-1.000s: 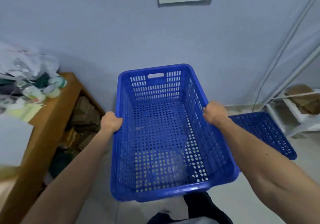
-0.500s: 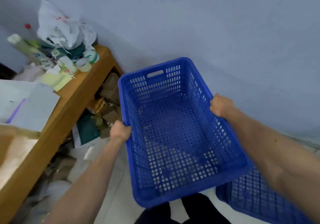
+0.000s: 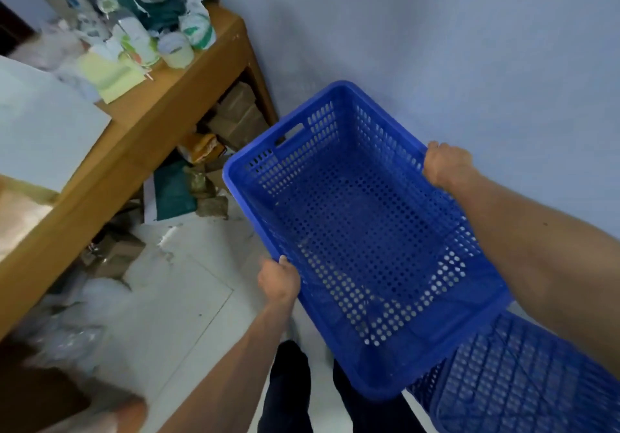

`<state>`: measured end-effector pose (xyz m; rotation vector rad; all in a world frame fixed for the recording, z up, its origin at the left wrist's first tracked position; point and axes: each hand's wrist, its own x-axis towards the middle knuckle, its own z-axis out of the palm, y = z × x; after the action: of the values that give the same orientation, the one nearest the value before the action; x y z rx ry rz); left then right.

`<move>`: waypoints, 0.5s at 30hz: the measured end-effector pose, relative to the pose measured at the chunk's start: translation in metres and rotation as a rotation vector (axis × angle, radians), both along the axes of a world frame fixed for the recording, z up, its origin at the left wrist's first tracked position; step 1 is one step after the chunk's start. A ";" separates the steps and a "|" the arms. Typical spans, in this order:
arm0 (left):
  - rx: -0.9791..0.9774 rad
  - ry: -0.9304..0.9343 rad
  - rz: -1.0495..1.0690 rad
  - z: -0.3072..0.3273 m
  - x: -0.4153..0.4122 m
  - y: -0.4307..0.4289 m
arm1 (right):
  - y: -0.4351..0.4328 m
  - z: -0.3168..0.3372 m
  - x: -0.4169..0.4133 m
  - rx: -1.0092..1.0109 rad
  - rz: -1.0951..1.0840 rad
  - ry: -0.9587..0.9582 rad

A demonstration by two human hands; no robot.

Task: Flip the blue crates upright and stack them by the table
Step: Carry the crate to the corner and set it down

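Observation:
I hold a blue perforated crate (image 3: 365, 231) upright in the air, its open side facing me, its far end angled toward the table. My left hand (image 3: 278, 278) grips its left long rim and my right hand (image 3: 446, 164) grips its right long rim. A second blue crate (image 3: 523, 379) lies upside down on the floor at the lower right, partly under the held crate and my right forearm. The wooden table (image 3: 141, 137) stands to the left against the blue wall.
The tabletop holds bags, tubs, papers and a white sheet (image 3: 43, 130). Cardboard, a green packet (image 3: 174, 191) and plastic wrap lie under the table. Pale floor tiles (image 3: 188, 298) spread between the table and my dark-trousered legs (image 3: 292, 389).
The crate has swung left and downward toward the table, turning its far end that way. My view has tilted down, showing more floor and the overturned crate closer at the lower right.

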<state>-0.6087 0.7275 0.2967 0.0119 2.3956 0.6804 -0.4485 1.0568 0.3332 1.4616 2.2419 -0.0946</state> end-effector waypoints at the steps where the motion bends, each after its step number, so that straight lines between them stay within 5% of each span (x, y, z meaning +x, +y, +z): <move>1: 0.014 -0.001 0.027 -0.005 0.006 0.003 | 0.008 -0.005 -0.005 0.002 0.003 -0.011; 8: 0.067 -0.074 0.222 -0.027 0.037 0.022 | 0.043 -0.026 -0.040 0.021 0.064 -0.032; 15: 0.069 -0.179 0.171 -0.057 0.042 0.027 | 0.064 -0.053 -0.070 0.026 0.114 -0.038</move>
<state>-0.5668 0.7546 0.2400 -0.2178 2.2166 0.8079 -0.5182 1.1208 0.2806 1.3346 2.2977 -0.0015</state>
